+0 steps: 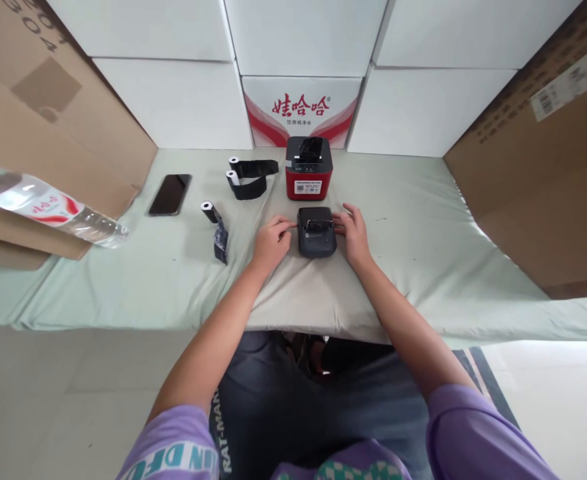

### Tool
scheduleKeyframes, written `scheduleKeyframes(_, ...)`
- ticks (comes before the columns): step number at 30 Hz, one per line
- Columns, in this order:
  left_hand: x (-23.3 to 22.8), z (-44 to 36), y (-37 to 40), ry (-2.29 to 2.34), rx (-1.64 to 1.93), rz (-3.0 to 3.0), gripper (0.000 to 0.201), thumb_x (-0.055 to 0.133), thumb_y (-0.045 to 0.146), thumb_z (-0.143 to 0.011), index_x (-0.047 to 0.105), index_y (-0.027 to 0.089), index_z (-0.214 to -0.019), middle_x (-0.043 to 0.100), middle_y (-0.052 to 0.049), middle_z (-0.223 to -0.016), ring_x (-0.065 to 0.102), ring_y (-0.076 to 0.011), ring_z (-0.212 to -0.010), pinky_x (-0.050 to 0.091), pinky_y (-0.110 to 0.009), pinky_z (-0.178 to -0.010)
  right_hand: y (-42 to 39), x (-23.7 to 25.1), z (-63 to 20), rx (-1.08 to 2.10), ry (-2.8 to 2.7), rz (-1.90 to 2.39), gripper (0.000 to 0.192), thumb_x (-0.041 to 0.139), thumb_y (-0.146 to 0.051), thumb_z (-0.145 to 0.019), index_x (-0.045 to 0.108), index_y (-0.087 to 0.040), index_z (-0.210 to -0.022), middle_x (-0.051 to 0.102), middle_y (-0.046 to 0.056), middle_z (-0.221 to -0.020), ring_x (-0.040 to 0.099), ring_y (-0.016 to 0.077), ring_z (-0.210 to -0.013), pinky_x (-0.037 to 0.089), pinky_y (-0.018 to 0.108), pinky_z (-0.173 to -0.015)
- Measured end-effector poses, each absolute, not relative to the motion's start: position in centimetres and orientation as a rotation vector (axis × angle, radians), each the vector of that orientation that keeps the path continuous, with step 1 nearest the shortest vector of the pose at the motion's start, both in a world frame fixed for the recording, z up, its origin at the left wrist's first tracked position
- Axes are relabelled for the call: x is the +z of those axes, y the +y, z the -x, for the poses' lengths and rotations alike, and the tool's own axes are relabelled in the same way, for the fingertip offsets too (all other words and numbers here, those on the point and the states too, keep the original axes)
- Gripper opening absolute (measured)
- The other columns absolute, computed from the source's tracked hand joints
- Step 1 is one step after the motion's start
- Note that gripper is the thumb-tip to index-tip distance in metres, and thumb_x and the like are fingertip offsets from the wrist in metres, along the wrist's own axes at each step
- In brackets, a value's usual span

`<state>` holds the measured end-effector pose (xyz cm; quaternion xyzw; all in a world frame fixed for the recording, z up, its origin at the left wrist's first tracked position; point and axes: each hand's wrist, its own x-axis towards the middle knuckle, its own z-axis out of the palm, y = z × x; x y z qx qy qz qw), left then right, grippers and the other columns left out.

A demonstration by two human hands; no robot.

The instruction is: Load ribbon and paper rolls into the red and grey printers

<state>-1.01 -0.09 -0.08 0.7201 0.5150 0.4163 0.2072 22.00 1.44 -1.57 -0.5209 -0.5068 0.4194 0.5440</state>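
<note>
At the left side of the black printer (316, 245) is the left hand (273, 243), loosely open; at its right, the right hand (354, 239), fingers parted; behind it, a red printer (309, 172).

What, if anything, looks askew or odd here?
The frontmost small black-and-white roll, left of the left hand, trails a creased black strip on the pale green cloth, looking loosely unwound. Nothing looks spilled.

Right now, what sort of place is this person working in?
Probably a makeshift indoor workspace, perhaps in a storeroom: a cloth-covered table has stacked white cartons along its back and brown cardboard boxes at both sides.
</note>
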Motion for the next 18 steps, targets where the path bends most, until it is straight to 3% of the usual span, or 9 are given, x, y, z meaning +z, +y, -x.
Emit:
scheduleKeyframes(3, 0.2, 0.9, -0.4, 1.425, 1.178, -2.030, 0.038, 0.050, 0.005, -0.086, 0.080, 0.018, -0.105, 0.071, -0.008, -0.107, 0.066, -0.0186, -0.090, 0.054, -0.029, -0.080, 1.3, -1.5, -22.1, 1.033, -1.204, 1.209, 0.086, 0.058, -0.083, -0.083, 0.048, -0.027, -0.148, 0.075, 0.013, -0.127, 0.073, 0.0317, -0.118, 0.062, 0.051, -0.096)
scheduleKeyframes(7, 0.0, 0.9, -0.1, 1.445, 1.239, -2.035, 0.041, 0.049, 0.003, -0.085, 0.078, 0.018, -0.109, 0.069, -0.008, -0.112, 0.066, -0.0192, -0.101, 0.055, -0.029, -0.093, 1.0, -1.1, -22.2, 1.107, -1.236, 1.144, 0.100, 0.064, -0.086, -0.077, 0.047, -0.022, -0.153, 0.077, 0.015, -0.127, 0.075, 0.0334, -0.115, 0.060, 0.055, -0.101)
scheduleKeyframes(9, -0.5, 1.0, 0.4, 1.455, 1.261, -2.022, 0.046, 0.049, 0.005, -0.087, 0.074, 0.018, -0.123, 0.068, -0.009, -0.117, 0.065, -0.0198, -0.106, 0.054, -0.030, -0.095, 0.9, -0.9, -22.2, 1.135, -1.270, 1.119, 0.104, 0.065, -0.086, -0.076, 0.046, -0.021, -0.155, 0.077, 0.016, -0.127, 0.075, 0.0343, -0.114, 0.060, 0.056, -0.101)
scheduleKeyframes(12, -1.4, 1.4, 1.4, 1.505, 1.301, -1.934, 0.057, 0.051, 0.010, -0.092, 0.061, 0.022, -0.147, 0.068, -0.008, -0.119, 0.063, -0.0173, -0.093, 0.054, -0.030, -0.091, 0.8, -0.9, -22.0, 1.158, -1.300, 1.092, 0.103, 0.065, -0.085, -0.078, 0.047, -0.020, -0.155, 0.078, 0.017, -0.124, 0.075, 0.0335, -0.111, 0.060, 0.055, -0.099)
scheduleKeyframes(18, -1.6, 1.8, 1.2, 1.483, 1.423, -1.943, 0.035, 0.055, 0.021, -0.095, 0.070, 0.019, -0.127, 0.070, -0.009, -0.114, 0.062, -0.0172, -0.084, 0.055, -0.033, -0.088, 0.9, -1.3, -21.7, 1.143, -1.315, 1.075, 0.082, 0.063, -0.076, -0.086, 0.051, -0.023, -0.147, 0.078, 0.014, -0.122, 0.074, 0.0286, -0.105, 0.060, 0.046, -0.092)
